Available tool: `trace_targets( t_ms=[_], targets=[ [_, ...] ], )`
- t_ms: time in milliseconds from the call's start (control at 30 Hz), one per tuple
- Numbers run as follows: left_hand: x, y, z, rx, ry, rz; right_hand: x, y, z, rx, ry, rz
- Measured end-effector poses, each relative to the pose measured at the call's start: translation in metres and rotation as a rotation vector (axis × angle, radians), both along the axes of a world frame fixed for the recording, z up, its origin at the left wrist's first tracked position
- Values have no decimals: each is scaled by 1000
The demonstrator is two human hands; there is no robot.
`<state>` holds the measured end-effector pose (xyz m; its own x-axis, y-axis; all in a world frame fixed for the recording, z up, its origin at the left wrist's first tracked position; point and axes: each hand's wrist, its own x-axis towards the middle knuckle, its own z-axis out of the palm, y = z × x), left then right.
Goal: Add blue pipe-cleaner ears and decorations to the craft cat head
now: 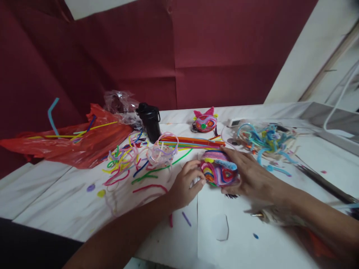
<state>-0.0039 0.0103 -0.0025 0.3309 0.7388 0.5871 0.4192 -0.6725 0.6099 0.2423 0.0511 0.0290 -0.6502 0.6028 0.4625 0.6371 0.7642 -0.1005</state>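
Note:
A small mask-like craft covered in coiled pink, blue, purple and orange pipe cleaners is between my hands, just above the white table. My right hand grips its right side, fingers over the top and thumb below. At its left edge, my left hand has curled fingers, with the fingertips against the craft. A dark fringe shows under the craft's lower right side. Below my right forearm lies a glue gun, its metal tip pointing left and its body partly hidden and blurred.
A finished-looking pink-eared craft stands at the back. Left of it are a black bottle, loose pipe cleaners and a red plastic bag. Blue pipe cleaners are heaped right. A cut-out paper shape lies in front.

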Motion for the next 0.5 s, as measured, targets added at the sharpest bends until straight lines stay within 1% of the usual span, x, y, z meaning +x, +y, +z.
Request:
trace_targets(
  t_ms=[233,367,500],
  targets=[
    [-1,1,2,-21,-10,-17,-9,5,9,48,-21,13],
    [-2,1,4,-40,-68,-1,-8,2,14,178,11,46],
    [-2,1,15,-23,-134,73,-4,-9,27,288,-44,61]
  ],
)
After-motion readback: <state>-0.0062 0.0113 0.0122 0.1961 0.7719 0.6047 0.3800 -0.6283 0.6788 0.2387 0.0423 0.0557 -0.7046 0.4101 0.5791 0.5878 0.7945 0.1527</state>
